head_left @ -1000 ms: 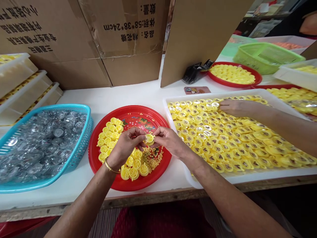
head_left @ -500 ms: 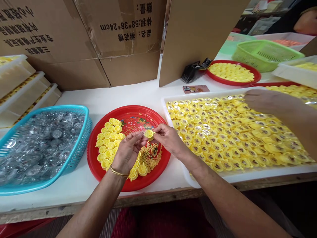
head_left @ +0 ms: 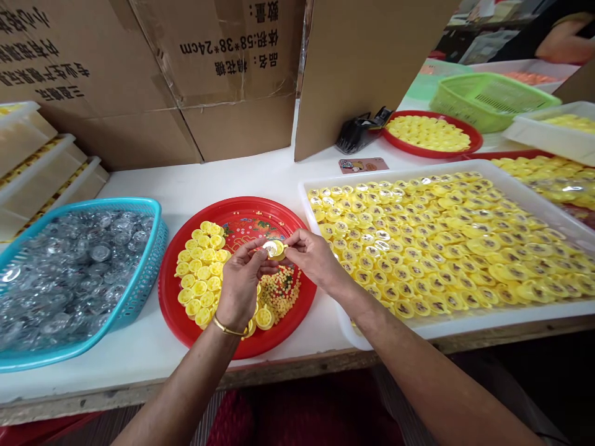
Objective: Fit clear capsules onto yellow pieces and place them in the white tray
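Over the red round tray (head_left: 181,328), my left hand (head_left: 239,282) pinches a clear, shiny round lid (head_left: 270,249). My right hand (head_left: 316,259) grips a small yellow plastic cup (head_left: 281,248) by its side, fingers closed. Lid and cup meet and overlap between the fingertips; whether the lid is seated cannot be seen. Beneath the hands, the tray bears several yellow cups (head_left: 199,260) on its left side and a heap of tiny pale yellow and dark beads (head_left: 281,297) on its right.
Left stands a blue basket (head_left: 158,248) of clear lids, with stacked plastic bins (head_left: 28,179) behind. To the right, a white tray (head_left: 341,322) carries rows of lidded yellow cups. Cardboard boxes (head_left: 242,124), a black tape dispenser (head_left: 356,133) and a phone (head_left: 362,165) are behind.
The lid in my left hand has come against the yellow cup and now overlaps it. Another person's blurred hand, earlier over the white tray's right side, has gone from there. The view has shifted slightly.
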Action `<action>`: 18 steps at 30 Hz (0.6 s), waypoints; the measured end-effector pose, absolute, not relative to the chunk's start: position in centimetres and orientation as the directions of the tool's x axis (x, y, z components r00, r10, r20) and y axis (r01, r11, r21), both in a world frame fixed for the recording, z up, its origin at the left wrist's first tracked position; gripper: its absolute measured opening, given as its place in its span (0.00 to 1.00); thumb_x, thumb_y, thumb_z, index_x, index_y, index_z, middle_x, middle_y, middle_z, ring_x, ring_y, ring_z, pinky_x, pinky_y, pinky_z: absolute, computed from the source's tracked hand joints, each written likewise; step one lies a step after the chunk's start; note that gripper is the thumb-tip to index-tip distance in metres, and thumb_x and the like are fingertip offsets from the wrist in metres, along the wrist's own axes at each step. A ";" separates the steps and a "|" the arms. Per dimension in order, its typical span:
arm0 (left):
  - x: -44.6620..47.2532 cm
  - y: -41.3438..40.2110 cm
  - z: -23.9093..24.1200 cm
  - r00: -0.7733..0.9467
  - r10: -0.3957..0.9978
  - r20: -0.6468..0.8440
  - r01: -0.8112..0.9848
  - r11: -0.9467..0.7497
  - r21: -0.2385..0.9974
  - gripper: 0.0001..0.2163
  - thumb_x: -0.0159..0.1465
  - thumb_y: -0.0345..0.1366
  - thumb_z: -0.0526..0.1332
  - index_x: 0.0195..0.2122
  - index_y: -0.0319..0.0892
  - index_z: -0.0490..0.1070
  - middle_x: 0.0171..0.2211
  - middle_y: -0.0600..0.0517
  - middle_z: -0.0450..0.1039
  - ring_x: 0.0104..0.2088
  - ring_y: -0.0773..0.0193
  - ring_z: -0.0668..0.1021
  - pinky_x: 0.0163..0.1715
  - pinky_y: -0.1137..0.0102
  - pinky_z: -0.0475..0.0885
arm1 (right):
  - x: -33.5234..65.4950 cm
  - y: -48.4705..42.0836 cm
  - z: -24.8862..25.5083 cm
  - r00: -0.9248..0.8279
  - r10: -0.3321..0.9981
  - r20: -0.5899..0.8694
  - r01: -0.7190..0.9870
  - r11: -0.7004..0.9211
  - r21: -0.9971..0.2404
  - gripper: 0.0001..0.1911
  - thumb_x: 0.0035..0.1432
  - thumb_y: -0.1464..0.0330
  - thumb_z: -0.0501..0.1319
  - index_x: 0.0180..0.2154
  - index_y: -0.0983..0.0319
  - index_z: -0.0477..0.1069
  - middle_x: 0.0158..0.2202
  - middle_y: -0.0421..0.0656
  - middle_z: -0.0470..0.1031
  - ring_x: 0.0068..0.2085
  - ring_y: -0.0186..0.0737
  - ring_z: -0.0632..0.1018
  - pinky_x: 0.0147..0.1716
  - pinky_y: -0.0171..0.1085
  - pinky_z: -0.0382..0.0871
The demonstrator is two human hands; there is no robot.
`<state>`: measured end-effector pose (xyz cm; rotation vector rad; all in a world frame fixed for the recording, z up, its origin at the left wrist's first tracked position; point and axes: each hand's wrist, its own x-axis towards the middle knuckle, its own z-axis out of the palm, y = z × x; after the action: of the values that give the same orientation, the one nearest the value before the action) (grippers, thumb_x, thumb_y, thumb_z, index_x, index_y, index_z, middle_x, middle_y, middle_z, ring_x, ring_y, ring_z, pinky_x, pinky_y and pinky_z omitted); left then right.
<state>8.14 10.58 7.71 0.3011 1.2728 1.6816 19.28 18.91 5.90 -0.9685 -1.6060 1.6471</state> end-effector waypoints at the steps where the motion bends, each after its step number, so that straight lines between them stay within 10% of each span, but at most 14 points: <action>1: 8.1 10.6 7.7 -0.492 0.802 -0.340 -0.548 0.019 0.836 0.13 0.51 0.30 0.68 0.38 0.37 0.73 0.25 0.53 0.75 0.24 0.69 0.77 0.26 0.75 0.73 | 19.3 18.9 6.0 -0.528 0.845 -0.081 0.044 -0.068 -0.997 0.04 0.47 0.72 0.60 0.29 0.61 0.66 0.27 0.37 0.71 0.29 0.33 0.77 0.34 0.41 0.79; 9: 7.9 10.7 7.6 -0.425 0.792 -0.438 -0.678 0.043 0.734 0.12 0.50 0.29 0.68 0.36 0.36 0.71 0.23 0.54 0.74 0.22 0.71 0.76 0.23 0.77 0.70 | 19.2 18.9 5.9 -0.533 0.844 -0.063 0.064 -0.034 -0.997 0.04 0.48 0.71 0.60 0.30 0.61 0.66 0.28 0.38 0.72 0.30 0.34 0.77 0.34 0.40 0.78; 18: 9.6 11.1 7.5 -0.596 0.745 -0.299 -0.357 0.088 0.930 0.16 0.53 0.37 0.65 0.44 0.39 0.73 0.19 0.57 0.70 0.19 0.71 0.74 0.20 0.77 0.65 | 19.4 19.1 5.3 -0.519 0.854 0.035 0.192 0.156 -0.969 0.03 0.49 0.71 0.58 0.31 0.61 0.67 0.26 0.37 0.73 0.25 0.32 0.74 0.27 0.34 0.69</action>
<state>9.61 11.06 7.54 0.4012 1.5198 1.6439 19.38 19.14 5.27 -0.9953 -1.8269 1.3940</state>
